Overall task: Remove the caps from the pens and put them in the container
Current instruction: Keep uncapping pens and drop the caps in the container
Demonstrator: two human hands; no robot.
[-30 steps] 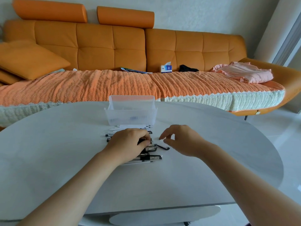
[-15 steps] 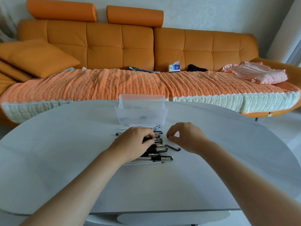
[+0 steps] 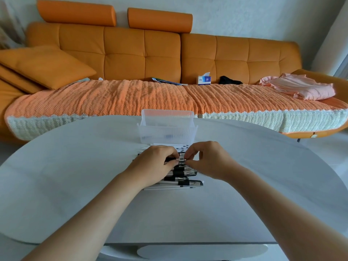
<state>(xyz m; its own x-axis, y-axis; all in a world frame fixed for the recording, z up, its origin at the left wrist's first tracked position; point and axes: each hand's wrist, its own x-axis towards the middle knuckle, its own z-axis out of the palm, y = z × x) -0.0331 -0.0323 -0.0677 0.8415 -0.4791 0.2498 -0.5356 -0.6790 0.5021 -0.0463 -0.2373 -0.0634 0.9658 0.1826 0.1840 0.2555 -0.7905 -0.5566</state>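
Pens (image 3: 180,183) lie in a tight row on the table (image 3: 75,176), just in front of the clear container (image 3: 166,136). Your left hand (image 3: 152,166) has its fingers curled down on the barrel of one pen in the row. Your right hand (image 3: 209,161) pinches that pen's cap (image 3: 183,159) between thumb and forefinger. Cannot tell whether the pen is lifted off its neighbours.

Risks:
- A sharp pull could flick the freed cap off the table.
- Your left hand, lying over the row, could roll or scatter the other pens.
- The bared tip could mark fingers or tabletop.
- The container is close behind, so a careless follow-through could knock it.
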